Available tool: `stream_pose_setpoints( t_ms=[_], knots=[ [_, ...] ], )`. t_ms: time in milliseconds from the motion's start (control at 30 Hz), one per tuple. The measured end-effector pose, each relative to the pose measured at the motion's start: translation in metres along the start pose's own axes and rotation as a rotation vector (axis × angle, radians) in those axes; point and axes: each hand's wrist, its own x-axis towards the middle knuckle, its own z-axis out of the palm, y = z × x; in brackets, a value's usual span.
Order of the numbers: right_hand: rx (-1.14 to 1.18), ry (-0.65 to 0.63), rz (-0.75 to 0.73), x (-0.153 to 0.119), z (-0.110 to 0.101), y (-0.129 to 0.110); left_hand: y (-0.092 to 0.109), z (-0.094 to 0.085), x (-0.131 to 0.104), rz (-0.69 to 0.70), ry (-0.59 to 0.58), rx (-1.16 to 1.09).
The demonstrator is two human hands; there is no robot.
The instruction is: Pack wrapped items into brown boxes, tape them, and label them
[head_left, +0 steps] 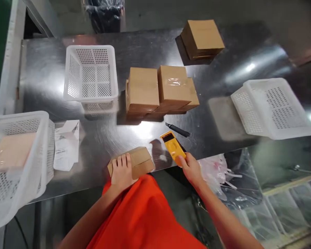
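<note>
The left hand (121, 172) is lying over the left part of a cardboard box (142, 159) at the near edge of the bench (98, 138); its fingers are resting on top, but I cannot tell if it is really gripping. This box is lying with its long axis nearly from left to right, its right end a little farther from the person. The right hand (193, 169) is closing around the near end of a yellow device (174, 148), to the right of the box and apart from it. The device is pointing away and to the left, its dark window at the far end. Just beyond it a black cutter (180, 130) is lying slantwise, nearer to the right hand. On the white packet (66, 147) at far left, small print is showing, too small for reading. I am seeing no readable brand.
</note>
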Motion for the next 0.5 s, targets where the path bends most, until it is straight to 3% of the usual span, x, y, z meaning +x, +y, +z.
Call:
stream_pose_setpoints(
  t_ms=[133,233,333,500],
  knots=[
    [0.258,0.083,0.091,-0.015,-0.061,-0.065,0.000,0.001,-0.001,0.016,0.035,-0.041],
    [0.294,-0.048,-0.033,-0.001,-0.080,-0.133,0.000,0.003,-0.002,0.019,0.069,-0.070],
    [0.194,-0.249,-0.151,0.028,-0.068,-0.201,0.001,0.009,-0.003,0.056,0.086,-0.100],
    [-0.009,-0.488,-0.156,0.077,-0.009,-0.285,0.001,0.021,-0.004,0.151,0.130,-0.159]
  ],
)
